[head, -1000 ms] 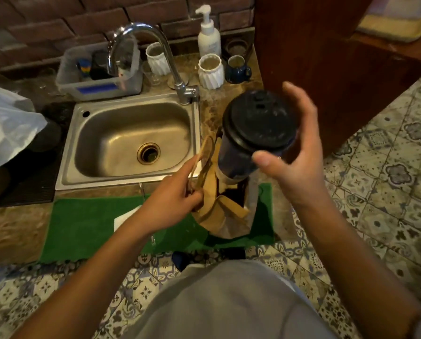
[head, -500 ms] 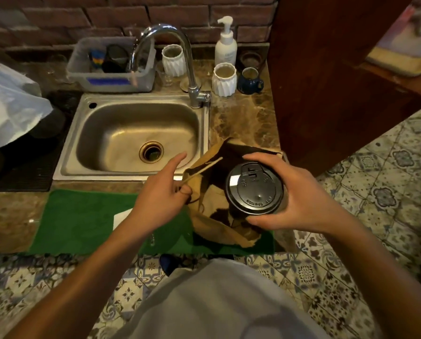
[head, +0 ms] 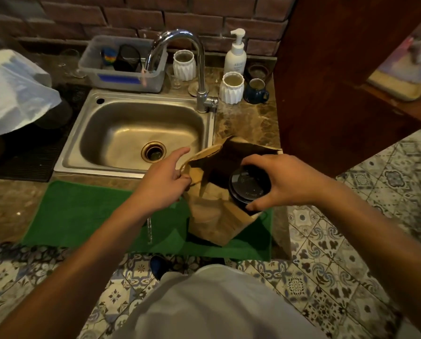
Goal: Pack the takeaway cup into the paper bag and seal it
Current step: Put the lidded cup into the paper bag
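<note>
At 6 o'clock, nearest the camera, a pale garment on the person's torso is seen above patterned floor tiles (head: 326, 277). Both forearms reach up from the lower corners toward the centre.

A green mat (head: 82, 216) is laid along the counter's front edge, and the brown paper bag (head: 211, 221) stands on its right end, its mouth spread open. The left hand (head: 163, 182), at about 9 o'clock of the bag, is closed in a pinch on the bag's left rim, with the index finger stretched out toward the sink. The right hand (head: 285, 184), at 3 o'clock of the bag, is wrapped around the takeaway cup (head: 249, 185), thumb on the near side and fingers on the far side of its black lid. The cup is held upright inside the bag's mouth, against its right side; whether its base rests on the bag's bottom cannot be told. Raised lettering on the lid is too blurred to be read.

Farther off, at 11 o'clock, a steel sink (head: 87, 133) is set into the marbled counter, with a curved tap (head: 180, 45) behind it. At 12 o'clock a white pump bottle (head: 235, 59) is placed by the brick wall; its label print cannot be read. Two white ribbed pots (head: 232, 88) and a dark blue mug (head: 255, 90) stand beside it, and a clear plastic tub (head: 121, 77) with a blue strip lies at 11 o'clock.
</note>
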Available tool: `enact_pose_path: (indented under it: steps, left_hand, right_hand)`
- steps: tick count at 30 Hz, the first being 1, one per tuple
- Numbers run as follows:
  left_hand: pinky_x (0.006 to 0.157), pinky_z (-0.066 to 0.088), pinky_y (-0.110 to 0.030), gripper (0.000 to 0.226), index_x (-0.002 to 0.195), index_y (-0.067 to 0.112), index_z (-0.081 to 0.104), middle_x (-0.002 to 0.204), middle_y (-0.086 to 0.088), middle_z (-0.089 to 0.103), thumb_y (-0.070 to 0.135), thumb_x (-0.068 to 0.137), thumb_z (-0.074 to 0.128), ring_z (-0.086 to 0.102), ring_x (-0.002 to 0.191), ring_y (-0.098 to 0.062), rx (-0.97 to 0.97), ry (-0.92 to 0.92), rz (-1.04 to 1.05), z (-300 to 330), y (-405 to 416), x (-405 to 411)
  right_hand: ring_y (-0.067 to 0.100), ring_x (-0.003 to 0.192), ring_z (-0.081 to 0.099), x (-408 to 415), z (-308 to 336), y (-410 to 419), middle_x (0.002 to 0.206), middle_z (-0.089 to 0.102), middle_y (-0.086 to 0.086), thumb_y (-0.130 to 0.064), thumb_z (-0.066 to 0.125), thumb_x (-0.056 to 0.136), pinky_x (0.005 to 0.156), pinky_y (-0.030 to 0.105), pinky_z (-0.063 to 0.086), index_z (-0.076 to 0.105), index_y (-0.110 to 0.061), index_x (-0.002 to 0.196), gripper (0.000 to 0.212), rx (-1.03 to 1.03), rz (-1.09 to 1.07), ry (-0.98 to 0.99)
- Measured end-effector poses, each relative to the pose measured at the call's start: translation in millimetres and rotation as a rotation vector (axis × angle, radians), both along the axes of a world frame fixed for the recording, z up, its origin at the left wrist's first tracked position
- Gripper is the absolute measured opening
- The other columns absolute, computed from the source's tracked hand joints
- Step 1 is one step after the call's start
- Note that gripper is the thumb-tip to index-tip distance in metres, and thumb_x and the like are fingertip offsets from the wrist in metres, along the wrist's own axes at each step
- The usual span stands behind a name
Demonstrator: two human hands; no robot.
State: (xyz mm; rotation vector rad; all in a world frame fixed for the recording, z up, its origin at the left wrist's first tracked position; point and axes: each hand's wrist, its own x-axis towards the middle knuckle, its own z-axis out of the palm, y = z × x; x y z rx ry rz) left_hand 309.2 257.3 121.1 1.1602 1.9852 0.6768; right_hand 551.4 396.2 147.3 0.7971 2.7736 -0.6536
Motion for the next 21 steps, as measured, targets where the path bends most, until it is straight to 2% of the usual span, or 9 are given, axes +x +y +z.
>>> enact_pose_path:
  steps: [4, 6, 9, 11, 13, 15, 18, 21]
  left_hand:
    - [0.066, 0.059, -0.051, 0.072, 0.15, 0.045, 0.036, 0.059, -0.004, 0.066, 0.015, 0.092, 0.065, 0.069, 0.064, -0.032, 0.061, -0.001, -0.058, 7.5, -2.9, 11.0]
    - [0.067, 0.059, -0.051, 0.071, 0.15, 0.046, 0.036, 0.059, -0.002, 0.066, 0.016, 0.092, 0.065, 0.068, 0.064, -0.03, 0.076, 0.009, -0.054, 7.4, -4.6, 16.3]
    - [0.069, 0.058, -0.052, 0.071, 0.15, 0.045, 0.037, 0.066, -0.01, 0.069, 0.016, 0.091, 0.064, 0.068, 0.064, -0.03, 0.111, 0.012, -0.008, 1.7, -4.8, 17.9]
    - [0.068, 0.058, -0.05, 0.071, 0.149, 0.045, 0.037, 0.066, -0.011, 0.068, 0.016, 0.091, 0.064, 0.067, 0.063, -0.03, 0.122, 0.01, 0.009, -1.2, -5.5, 17.3]
    - [0.069, 0.058, -0.05, 0.072, 0.15, 0.047, 0.036, 0.067, -0.01, 0.069, 0.017, 0.092, 0.064, 0.067, 0.064, -0.029, 0.123, 0.003, 0.018, -4.1, -7.9, 15.3]
    - [0.069, 0.058, -0.049, 0.073, 0.15, 0.047, 0.035, 0.065, -0.006, 0.065, 0.016, 0.092, 0.064, 0.065, 0.062, -0.027, 0.13, 0.008, 0.048, -7.6, -10.8, 12.8]
    - [0.066, 0.057, -0.047, 0.073, 0.15, 0.049, 0.034, 0.06, 0.0, 0.058, 0.014, 0.093, 0.064, 0.06, 0.059, -0.024, 0.147, -0.002, 0.082, -15.2, -14.4, 9.3]
    - [0.067, 0.058, -0.051, 0.076, 0.148, 0.058, 0.03, 0.065, -0.014, 0.06, 0.012, 0.095, 0.061, 0.06, 0.064, -0.035, 0.14, -0.051, 0.076, -23.7, -20.4, 6.4]
  right_hand:
    - [0.024, 0.101, 0.067, -27.0, -12.9, 4.7, 0.122, 0.067, 0.002, -0.063, 0.081, 0.067, 0.078, 0.038, 0.058, 0.036, -0.026, 0.145, 0.098, 0.063, 0.111, -0.177]
    - [0.027, 0.095, 0.068, -41.5, -18.0, 4.6, 0.117, 0.068, 0.005, -0.058, 0.082, 0.069, 0.072, 0.039, 0.057, 0.035, -0.022, 0.145, 0.096, 0.094, 0.129, -0.262]
    - [0.029, 0.087, 0.065, -63.0, -20.9, 8.9, 0.11, 0.068, 0.007, -0.064, 0.077, 0.073, 0.065, 0.037, 0.048, 0.035, -0.012, 0.143, 0.096, 0.206, 0.123, -0.407]
    - [0.031, 0.095, 0.067, -73.7, -23.2, 9.6, 0.115, 0.068, 0.008, -0.07, 0.07, 0.076, 0.065, 0.035, 0.043, 0.033, -0.006, 0.149, 0.104, 0.255, 0.127, -0.448]
    - [0.032, 0.103, 0.067, -79.6, -28.6, 7.4, 0.122, 0.067, 0.009, -0.071, 0.066, 0.079, 0.069, 0.035, 0.046, 0.027, -0.003, 0.154, 0.109, 0.281, 0.148, -0.474]
    - [0.032, 0.102, 0.067, -81.1, -34.0, 2.8, 0.12, 0.068, 0.009, -0.069, 0.067, 0.08, 0.07, 0.037, 0.047, 0.028, -0.003, 0.153, 0.106, 0.309, 0.166, -0.474]
    - [0.031, 0.092, 0.069, -80.2, -38.1, -4.0, 0.11, 0.07, 0.008, -0.066, 0.072, 0.078, 0.06, 0.036, 0.04, 0.032, -0.009, 0.148, 0.099, 0.358, 0.208, -0.473]
    - [0.03, 0.09, 0.071, -76.5, -39.6, -3.4, 0.109, 0.071, 0.006, -0.065, 0.076, 0.073, 0.058, 0.037, 0.044, 0.031, -0.014, 0.148, 0.101, 0.399, 0.218, -0.472]
